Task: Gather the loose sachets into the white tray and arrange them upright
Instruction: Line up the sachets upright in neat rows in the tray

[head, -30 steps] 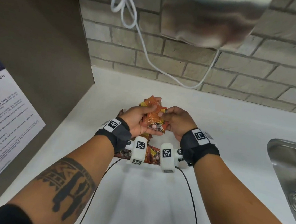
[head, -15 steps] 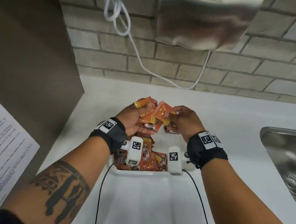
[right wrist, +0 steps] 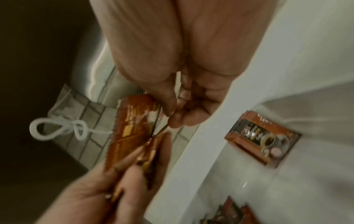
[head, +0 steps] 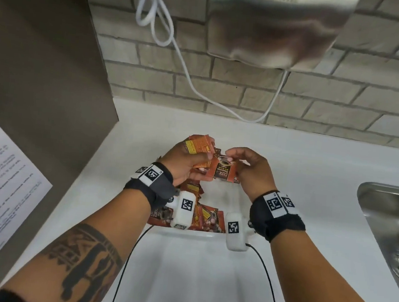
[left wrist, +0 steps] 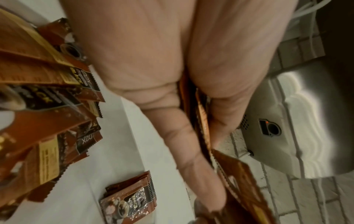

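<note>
Hands meet above a white tray (head: 187, 233) on a white counter (head: 302, 160), and the change from half a second ago is small but telling: the right hand (head: 252, 171) has drawn one sachet (head: 224, 171) out of the shared cluster and now pinches its top edge between thumb and fingertips, so it hangs dark face up with its printed coffee cup showing. The left hand (head: 184, 160) is still curled round a fanned bundle of sachets (head: 199, 144), clamped between thumb and fingers. This looks like sorting single packets so all face one way before they are stood in the tray. More sachets (head: 207, 218) already lean in a crowded row at the tray's near end, and a short stack (right wrist: 262, 140) lies flat on its floor. The packets are thin, glossy orange-brown foil with serrated ends, likely slippery and easily creased. The tray is smooth, glazed and shallow, with a rounded rim
</note>
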Available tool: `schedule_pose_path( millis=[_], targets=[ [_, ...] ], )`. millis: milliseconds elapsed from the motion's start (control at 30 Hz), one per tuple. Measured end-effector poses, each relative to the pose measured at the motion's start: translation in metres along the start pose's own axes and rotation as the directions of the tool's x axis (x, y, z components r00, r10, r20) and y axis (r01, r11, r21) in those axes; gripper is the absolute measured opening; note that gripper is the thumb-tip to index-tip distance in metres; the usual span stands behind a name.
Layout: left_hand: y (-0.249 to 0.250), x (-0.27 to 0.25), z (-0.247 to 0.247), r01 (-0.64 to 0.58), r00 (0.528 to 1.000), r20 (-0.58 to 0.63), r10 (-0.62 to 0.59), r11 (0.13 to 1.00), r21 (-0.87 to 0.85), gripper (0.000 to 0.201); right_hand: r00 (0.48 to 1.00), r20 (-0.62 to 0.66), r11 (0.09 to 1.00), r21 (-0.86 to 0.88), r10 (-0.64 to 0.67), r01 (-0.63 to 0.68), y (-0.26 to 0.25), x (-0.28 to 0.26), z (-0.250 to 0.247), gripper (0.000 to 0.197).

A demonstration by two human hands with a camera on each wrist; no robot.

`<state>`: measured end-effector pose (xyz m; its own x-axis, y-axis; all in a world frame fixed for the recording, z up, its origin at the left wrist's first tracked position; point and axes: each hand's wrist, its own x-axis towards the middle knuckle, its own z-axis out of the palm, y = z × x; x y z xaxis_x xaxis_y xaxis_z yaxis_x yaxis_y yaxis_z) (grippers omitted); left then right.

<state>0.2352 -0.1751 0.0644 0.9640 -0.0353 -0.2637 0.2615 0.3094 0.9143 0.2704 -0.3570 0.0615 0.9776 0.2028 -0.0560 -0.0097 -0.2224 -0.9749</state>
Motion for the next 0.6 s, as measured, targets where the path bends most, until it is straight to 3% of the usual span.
schedule_pose_path(
  millis=[100,300,367,433,500,600],
  targets=[
    [-0.003,0.0,0.007,-0.025,0.998,-0.061,0.024,1.0,-0.005,0.039,0.998,-0.01,0.998,0.017,0.055,-0.055,0.001,-0.002,0.003,0.039],
    [-0.009,-0.005,0.015,-0.024,0.998,-0.058,0.021,0.999,-0.041,0.04,0.992,-0.085,0.984,-0.147,0.089,-0.101,-0.003,0.003,0.009,0.022],
    [-0.01,-0.005,0.014,-0.055,0.993,-0.103,0.051,0.998,-0.032,0.038,0.981,-0.075,0.983,-0.036,0.178,-0.181,-0.007,0.002,0.011,0.01],
    [-0.009,-0.006,0.013,-0.085,0.987,-0.14,0.081,0.996,-0.019,0.036,0.959,0.052,0.955,0.094,0.277,-0.281,-0.011,-0.003,0.01,0.029],
    [-0.008,-0.007,0.01,-0.1,0.984,-0.151,0.097,0.995,-0.01,0.035,0.927,0.229,0.945,0.07,0.297,-0.32,-0.012,-0.008,0.009,0.043],
    [-0.005,-0.01,0.006,-0.089,0.99,-0.113,0.09,0.996,0.011,0.041,0.913,0.306,0.957,0.015,0.27,-0.288,-0.007,-0.011,0.005,0.033]
  ],
)
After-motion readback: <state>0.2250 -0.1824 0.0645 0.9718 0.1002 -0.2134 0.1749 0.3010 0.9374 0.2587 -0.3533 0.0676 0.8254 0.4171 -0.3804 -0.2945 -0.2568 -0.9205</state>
